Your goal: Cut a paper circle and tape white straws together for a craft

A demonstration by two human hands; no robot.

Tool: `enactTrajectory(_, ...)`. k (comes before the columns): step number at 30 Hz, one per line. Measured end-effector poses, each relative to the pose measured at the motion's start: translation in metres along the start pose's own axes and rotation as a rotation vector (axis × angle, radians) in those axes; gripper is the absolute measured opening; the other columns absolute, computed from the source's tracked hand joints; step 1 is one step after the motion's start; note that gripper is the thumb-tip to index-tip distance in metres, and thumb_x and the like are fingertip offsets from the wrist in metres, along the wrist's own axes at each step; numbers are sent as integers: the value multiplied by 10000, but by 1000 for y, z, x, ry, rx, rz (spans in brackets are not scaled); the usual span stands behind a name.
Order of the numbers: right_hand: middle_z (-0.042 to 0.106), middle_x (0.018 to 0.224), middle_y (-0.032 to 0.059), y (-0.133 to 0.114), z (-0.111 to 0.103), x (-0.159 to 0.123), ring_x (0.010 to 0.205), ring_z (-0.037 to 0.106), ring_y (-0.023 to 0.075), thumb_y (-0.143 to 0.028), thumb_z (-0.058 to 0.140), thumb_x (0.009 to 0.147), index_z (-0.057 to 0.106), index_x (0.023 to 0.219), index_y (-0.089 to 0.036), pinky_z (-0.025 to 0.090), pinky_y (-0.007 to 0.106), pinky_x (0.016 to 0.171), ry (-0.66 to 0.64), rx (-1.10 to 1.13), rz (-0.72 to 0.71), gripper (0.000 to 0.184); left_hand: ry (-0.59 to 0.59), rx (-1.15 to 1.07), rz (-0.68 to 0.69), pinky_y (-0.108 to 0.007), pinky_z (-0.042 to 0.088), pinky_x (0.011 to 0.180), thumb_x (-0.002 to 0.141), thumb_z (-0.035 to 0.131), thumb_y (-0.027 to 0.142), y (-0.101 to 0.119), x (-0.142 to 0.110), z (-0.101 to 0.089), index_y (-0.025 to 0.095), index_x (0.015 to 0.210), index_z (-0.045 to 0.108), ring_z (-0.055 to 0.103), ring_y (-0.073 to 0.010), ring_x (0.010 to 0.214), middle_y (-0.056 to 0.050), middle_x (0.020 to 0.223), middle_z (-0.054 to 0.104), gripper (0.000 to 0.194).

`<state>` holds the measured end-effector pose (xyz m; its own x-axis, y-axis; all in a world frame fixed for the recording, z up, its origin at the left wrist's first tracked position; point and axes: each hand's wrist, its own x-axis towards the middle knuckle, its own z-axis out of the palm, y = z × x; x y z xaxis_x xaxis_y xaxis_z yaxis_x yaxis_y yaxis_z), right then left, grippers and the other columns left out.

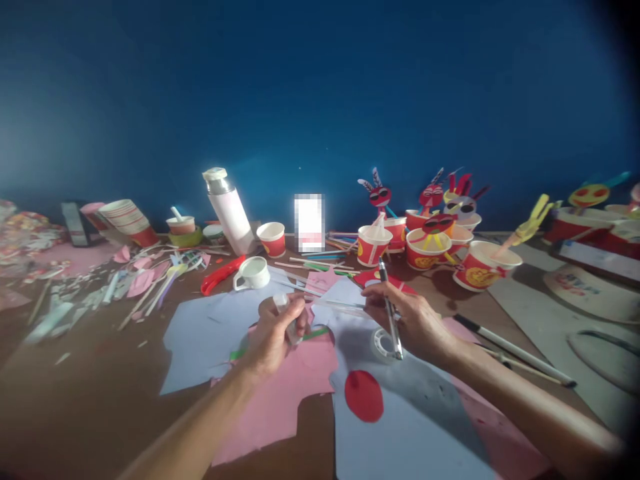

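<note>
My left hand [275, 333] is closed around a small whitish tube [281, 305], its kind unclear, above cut pink paper [280, 393]. In my right hand [413, 317] is a black and silver pen [393, 323], pointing down. Thin pale strips [337, 305] reach from near my left hand to my right fingers; I cannot tell whether either hand grips them. Under the pen tip a roll of clear tape [382, 343] lies on pale blue paper [390, 433]. A red paper oval [364, 396] lies nearer to me on that paper.
Decorated red paper cups [375, 245] with paper figures stand at the back right. A white flask [230, 213], a white mug [251, 273] and a red-handled tool [223, 275] are left of centre. Paper scraps [143, 280] litter the left. A black-and-silver stick [515, 350] lies right.
</note>
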<state>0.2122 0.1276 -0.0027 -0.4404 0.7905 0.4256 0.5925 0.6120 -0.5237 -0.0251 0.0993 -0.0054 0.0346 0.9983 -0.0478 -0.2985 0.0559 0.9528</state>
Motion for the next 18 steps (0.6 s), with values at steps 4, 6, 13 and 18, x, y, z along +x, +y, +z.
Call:
enactTrajectory(4, 695, 866, 10, -3, -2, 0, 698, 666, 139, -215, 538, 863, 509, 1031, -224, 463, 230, 605, -18, 6, -4, 171, 15, -57, 5, -246, 414, 527, 791, 644, 338, 1, -1, 0, 142, 744, 580, 432, -80, 478, 41, 524, 488, 211)
enactTrajectory(6, 689, 855, 17, -4, -2, 0, 697, 660, 143, -219, 527, 868, 504, 1040, -216, 458, 234, 600, -24, 1, -22, 174, -4, -106, -16, -246, 409, 524, 789, 654, 310, 2, -1, 0, 147, 733, 570, 423, -76, 478, 42, 528, 489, 192)
enactTrajectory(13, 678, 861, 35, -9, -4, -1, 659, 639, 149, -228, 439, 908, 463, 1097, -202, 428, 248, 571, -121, -62, -42, 193, -51, -194, -95, -235, 395, 525, 784, 669, 243, 1, -2, -2, 156, 705, 560, 420, -65, 484, 39, 556, 510, 161)
enactTrajectory(18, 677, 742, 48, -16, -6, 0, 657, 642, 209, -317, 483, 896, 532, 1071, -186, 412, 285, 578, -271, -223, 6, 224, -9, -129, -68, -221, 403, 530, 789, 666, 250, -2, -3, -3, 161, 720, 573, 441, -58, 488, 30, 596, 551, 146)
